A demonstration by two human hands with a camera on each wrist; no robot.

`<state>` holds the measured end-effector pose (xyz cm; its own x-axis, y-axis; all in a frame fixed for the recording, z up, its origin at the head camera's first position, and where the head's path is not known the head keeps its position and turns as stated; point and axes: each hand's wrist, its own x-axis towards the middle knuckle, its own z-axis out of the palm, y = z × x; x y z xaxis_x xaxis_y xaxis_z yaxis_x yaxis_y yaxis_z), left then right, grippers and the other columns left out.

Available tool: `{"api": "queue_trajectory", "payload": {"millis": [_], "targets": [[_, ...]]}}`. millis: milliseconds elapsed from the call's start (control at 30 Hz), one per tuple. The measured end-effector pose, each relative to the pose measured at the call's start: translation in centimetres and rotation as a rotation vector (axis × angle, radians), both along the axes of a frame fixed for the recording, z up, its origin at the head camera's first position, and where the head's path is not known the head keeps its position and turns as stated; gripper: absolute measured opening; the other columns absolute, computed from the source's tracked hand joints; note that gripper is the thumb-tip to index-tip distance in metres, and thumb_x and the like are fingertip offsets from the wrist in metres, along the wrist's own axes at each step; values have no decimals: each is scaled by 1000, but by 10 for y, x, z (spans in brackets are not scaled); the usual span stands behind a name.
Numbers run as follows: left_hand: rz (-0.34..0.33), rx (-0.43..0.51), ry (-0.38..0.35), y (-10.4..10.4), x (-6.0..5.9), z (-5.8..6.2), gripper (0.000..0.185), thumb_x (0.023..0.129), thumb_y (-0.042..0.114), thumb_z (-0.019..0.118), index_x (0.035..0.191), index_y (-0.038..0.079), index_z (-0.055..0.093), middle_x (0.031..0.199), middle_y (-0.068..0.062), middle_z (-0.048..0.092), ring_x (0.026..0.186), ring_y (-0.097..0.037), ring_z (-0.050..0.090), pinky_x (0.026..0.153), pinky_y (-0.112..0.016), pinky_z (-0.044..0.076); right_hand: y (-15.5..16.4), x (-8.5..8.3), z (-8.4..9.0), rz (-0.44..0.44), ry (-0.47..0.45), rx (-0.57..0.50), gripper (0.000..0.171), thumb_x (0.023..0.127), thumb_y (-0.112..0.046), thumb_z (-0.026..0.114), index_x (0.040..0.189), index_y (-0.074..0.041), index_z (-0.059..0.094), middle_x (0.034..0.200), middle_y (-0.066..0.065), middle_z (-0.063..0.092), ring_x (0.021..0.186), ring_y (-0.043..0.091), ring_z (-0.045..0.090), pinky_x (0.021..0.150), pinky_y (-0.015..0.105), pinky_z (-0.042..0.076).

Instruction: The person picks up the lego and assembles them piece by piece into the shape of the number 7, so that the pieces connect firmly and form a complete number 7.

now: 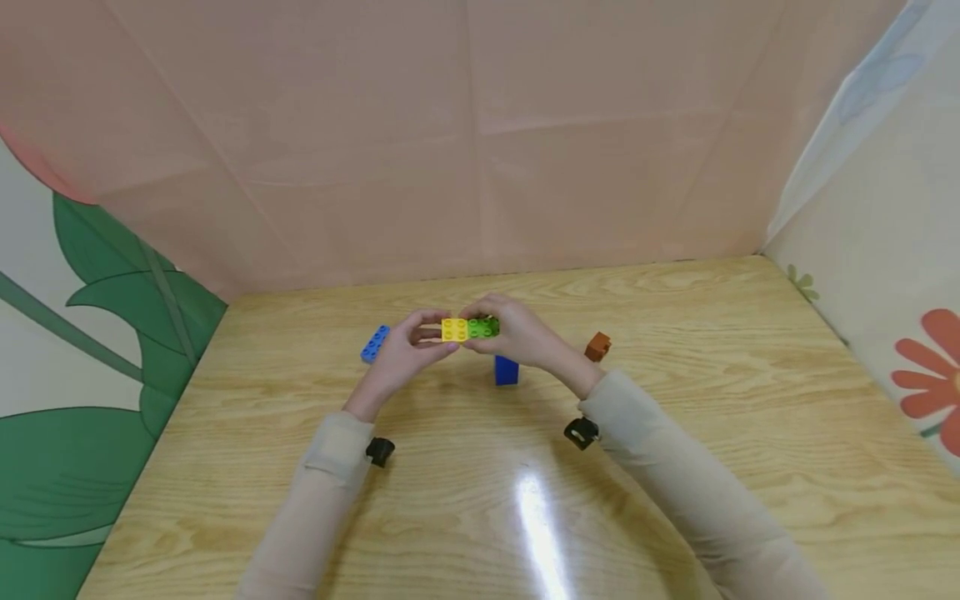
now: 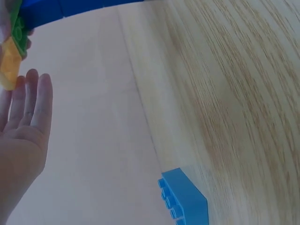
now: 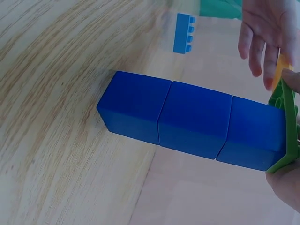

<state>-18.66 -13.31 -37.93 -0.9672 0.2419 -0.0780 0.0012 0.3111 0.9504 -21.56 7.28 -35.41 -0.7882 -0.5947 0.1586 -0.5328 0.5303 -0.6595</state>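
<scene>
Three dark blue blocks form an upright tower [image 3: 193, 121] on the table, its lower part [image 1: 506, 372] showing under my right hand. At the tower's top is a green brick [image 1: 478, 328] with studs up. My right hand [image 1: 522, 333] pinches the green brick between thumb and fingers, covering its right end. A yellow brick [image 1: 453, 330] with studs up adjoins the green one on the left. My left hand [image 1: 405, 348] holds the yellow brick by its front and back edges, the other fingers spread out straight in the left wrist view.
Left of my left hand lies a light blue studded brick [image 1: 375, 344], partly hidden by that hand. An orange-brown brick [image 1: 597, 347] rests to the right of my right wrist. Pink sheeting [image 1: 480, 167] hangs behind the wooden table [image 1: 465, 517].
</scene>
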Motion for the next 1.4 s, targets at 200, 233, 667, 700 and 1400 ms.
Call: {"api": "queue_trajectory", "payload": {"millis": [200, 233, 667, 700, 1400], "targets": [[64, -64, 87, -19, -3, -4, 50, 94, 36, 59, 138, 15, 47, 137, -10, 53, 125, -28, 53, 102, -46, 48, -1, 0, 0, -7, 2, 0, 35, 85, -15, 72, 117, -3, 64, 115, 12, 64, 101, 24, 60, 82, 35, 55], [85, -85, 102, -24, -4, -6, 50, 95, 35, 59, 137, 13, 47, 136, -11, 53, 125, -28, 53, 102, -46, 48, -1, 0, 0, -8, 3, 2, 35, 85, -15, 72, 117, -3, 64, 115, 12, 64, 101, 24, 60, 82, 35, 54], [296, -264, 101, -81, -15, -33, 46, 92, 10, 62, 134, -2, 48, 136, -23, 51, 122, -37, 51, 104, -47, 45, 0, 0, -1, -21, 12, 21, 35, 85, -16, 72, 117, -5, 65, 117, 12, 64, 101, 24, 61, 83, 36, 54], [287, -280, 89, -84, -15, -34, 48, 91, 11, 63, 135, -1, 47, 137, -23, 50, 123, -38, 49, 104, -48, 45, 0, 0, -1, -21, 10, 21, 36, 85, -16, 72, 118, -5, 65, 117, 12, 63, 102, 24, 60, 83, 36, 54], [188, -531, -107, -89, -29, -53, 63, 89, 24, 67, 138, -4, 40, 135, -27, 48, 123, -38, 48, 106, -49, 41, 0, 0, -1, -21, -10, 25, 37, 85, -18, 72, 119, -6, 64, 119, 11, 62, 102, 24, 60, 82, 35, 54]]}}
